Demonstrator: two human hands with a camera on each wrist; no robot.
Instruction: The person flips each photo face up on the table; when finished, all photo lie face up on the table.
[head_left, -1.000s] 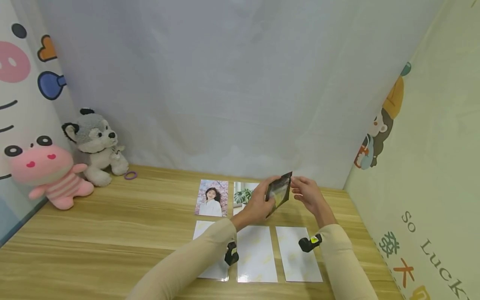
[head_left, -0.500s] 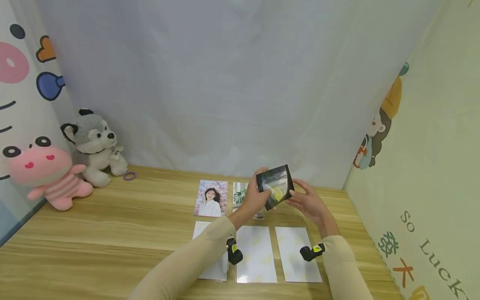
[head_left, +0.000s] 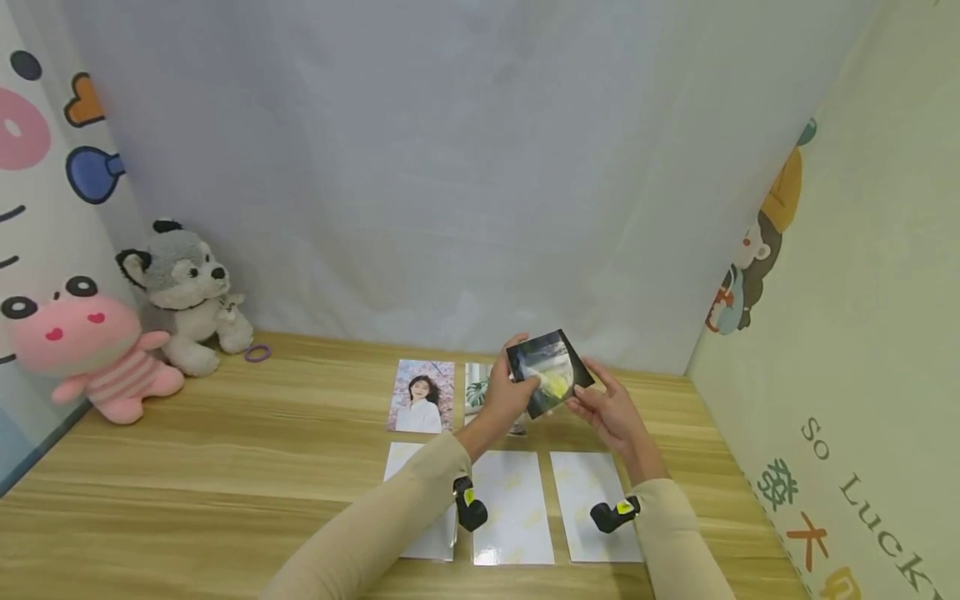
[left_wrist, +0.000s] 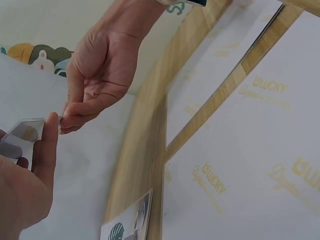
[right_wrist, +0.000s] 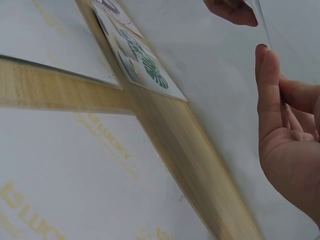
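Above the back of the table, a glossy dark photo (head_left: pixel 543 371) with a bright yellow patch is held tilted between both hands. My left hand (head_left: pixel 504 398) grips its left side, thumb on the front and fingers behind. My right hand (head_left: pixel 617 417) pinches its right edge, where a plain dark corner fans out beside the picture; whether that is a second sheet I cannot tell. In the left wrist view, the right hand (left_wrist: pixel 102 75) has thumb and fingers together at the edge. Below lie a portrait photo (head_left: pixel 422 398) and a plant photo (head_left: pixel 477 390), the latter partly covered by the left hand.
Face-down white sheets with pale yellow print lie in front: a left one (head_left: pixel 431 533) partly under the left sleeve, a middle one (head_left: pixel 512 508) and a right one (head_left: pixel 588 483). A pink plush (head_left: pixel 101 350), a grey husky plush (head_left: pixel 187 292) and a purple ring (head_left: pixel 257 353) sit back left.
The photo has turned from nearly edge-on to face the head camera more, moving slightly left. The right hand has come in from beside the photo to pinch its right edge.
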